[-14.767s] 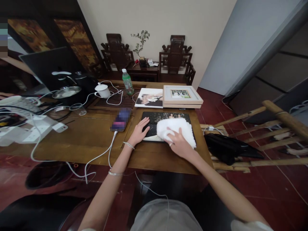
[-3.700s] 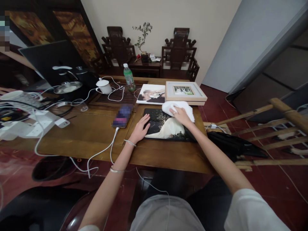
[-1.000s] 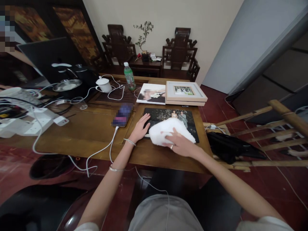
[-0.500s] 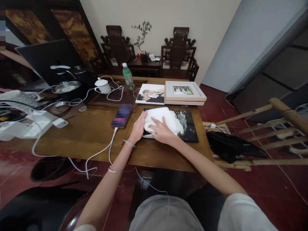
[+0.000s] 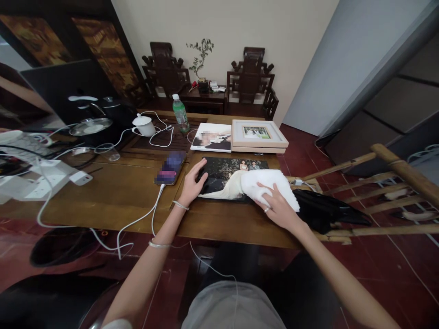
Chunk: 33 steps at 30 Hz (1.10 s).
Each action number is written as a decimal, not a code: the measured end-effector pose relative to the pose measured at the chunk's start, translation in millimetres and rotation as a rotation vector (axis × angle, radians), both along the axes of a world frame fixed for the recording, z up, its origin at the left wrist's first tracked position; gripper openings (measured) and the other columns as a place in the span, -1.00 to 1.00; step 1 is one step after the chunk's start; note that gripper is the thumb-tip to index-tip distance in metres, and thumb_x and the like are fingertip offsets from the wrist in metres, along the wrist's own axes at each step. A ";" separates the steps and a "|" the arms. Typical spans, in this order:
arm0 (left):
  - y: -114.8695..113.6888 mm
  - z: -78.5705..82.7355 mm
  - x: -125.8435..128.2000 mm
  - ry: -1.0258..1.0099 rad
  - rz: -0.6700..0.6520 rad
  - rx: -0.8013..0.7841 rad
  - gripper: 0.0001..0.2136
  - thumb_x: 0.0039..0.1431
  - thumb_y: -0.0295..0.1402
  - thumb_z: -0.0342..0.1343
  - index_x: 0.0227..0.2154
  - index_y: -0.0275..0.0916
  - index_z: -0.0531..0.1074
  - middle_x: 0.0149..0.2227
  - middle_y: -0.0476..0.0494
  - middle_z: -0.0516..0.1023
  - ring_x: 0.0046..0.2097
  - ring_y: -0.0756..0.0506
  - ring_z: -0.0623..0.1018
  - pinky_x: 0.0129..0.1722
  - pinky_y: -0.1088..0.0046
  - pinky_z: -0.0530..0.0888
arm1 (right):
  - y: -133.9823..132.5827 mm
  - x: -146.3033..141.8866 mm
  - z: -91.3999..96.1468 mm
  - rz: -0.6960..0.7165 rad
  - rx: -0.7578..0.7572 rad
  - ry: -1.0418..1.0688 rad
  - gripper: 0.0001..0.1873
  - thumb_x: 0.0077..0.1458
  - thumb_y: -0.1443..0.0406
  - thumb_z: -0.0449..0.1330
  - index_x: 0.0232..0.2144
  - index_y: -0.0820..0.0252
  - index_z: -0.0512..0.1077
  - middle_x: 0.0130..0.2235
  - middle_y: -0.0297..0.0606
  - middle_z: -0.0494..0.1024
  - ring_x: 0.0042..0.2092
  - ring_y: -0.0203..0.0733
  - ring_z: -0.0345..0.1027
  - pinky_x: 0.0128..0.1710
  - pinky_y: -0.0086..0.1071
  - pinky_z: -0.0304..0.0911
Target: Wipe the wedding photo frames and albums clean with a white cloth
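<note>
A dark photo print (image 5: 222, 176) lies flat on the wooden table (image 5: 123, 192) in front of me. My left hand (image 5: 194, 183) rests on its left edge with the fingers spread flat, holding nothing. My right hand (image 5: 278, 208) presses a white cloth (image 5: 269, 188) onto the print's right near corner, fingers curled over the cloth. The cloth hides that corner of the print and reaches past the table's right edge.
Behind the print lie another photo print (image 5: 212, 137) and a light wooden picture frame (image 5: 257, 135). A phone (image 5: 170, 167) on a white cable sits left of my left hand. A green bottle (image 5: 178, 113), a white cup (image 5: 144, 125), power strips and cables fill the left. A black bag (image 5: 325, 210) lies on a bamboo rack at right.
My right hand has swept the white cloth from the print's left part, next to my left hand, across to its right near corner. My left hand has stayed on the left edge.
</note>
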State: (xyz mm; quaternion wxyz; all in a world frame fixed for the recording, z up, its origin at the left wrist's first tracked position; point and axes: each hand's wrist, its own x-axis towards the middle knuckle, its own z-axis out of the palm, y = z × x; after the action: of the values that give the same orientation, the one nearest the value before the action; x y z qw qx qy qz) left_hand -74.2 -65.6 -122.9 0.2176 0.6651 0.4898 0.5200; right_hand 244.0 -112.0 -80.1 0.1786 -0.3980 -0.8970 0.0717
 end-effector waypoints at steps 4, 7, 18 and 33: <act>-6.0 17.3 6.4 -0.220 0.039 -0.003 -0.51 0.23 -0.13 0.04 0.16 -0.23 0.24 0.26 -0.32 0.23 0.20 -0.22 0.36 0.16 0.20 0.34 | -6.9 -23.3 -5.9 -0.053 0.112 -0.025 -0.79 0.20 0.19 0.09 -0.32 0.19 0.44 0.22 -0.02 0.29 0.30 0.18 -0.05 0.17 0.40 -0.19; -16.8 36.8 11.6 -0.294 0.142 0.067 -0.58 0.23 -0.15 0.06 0.10 -0.19 0.30 0.27 -0.28 0.20 0.16 -0.21 0.41 0.17 0.23 0.34 | -12.2 -49.3 -6.7 -0.033 0.174 -0.066 -0.87 0.15 0.26 0.14 -0.36 0.19 0.44 0.29 -0.05 0.15 0.33 0.25 -0.17 0.15 0.45 -0.24; -79.3 83.2 -21.7 -0.850 -0.121 -0.664 -0.66 0.17 -0.06 0.05 -0.21 -0.25 0.44 -0.18 -0.29 0.57 -0.22 -0.21 0.63 -0.20 0.18 0.60 | -14.0 -48.8 -10.1 0.207 0.312 0.192 -0.71 0.19 0.43 -0.03 -0.49 0.13 0.38 0.23 -0.18 0.29 0.34 -0.06 -0.20 0.22 0.20 -0.02; -147.7 38.7 11.5 -0.950 0.022 -0.659 -0.77 -0.16 -0.29 0.37 -0.42 -0.24 0.51 -0.49 -0.05 0.59 -0.50 -0.09 0.59 -0.51 0.34 0.63 | 15.7 26.2 22.4 0.291 0.097 0.081 -0.66 0.13 0.55 -0.06 -0.51 0.15 0.37 0.26 -0.13 0.23 0.28 -0.12 0.03 0.23 0.06 0.11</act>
State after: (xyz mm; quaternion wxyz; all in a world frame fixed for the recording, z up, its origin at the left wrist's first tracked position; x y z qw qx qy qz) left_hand -62.7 -213.3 -84.2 0.6039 0.2507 0.4812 0.5838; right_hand 270.2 -96.3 -57.7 0.2212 -0.2516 -0.9397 0.0691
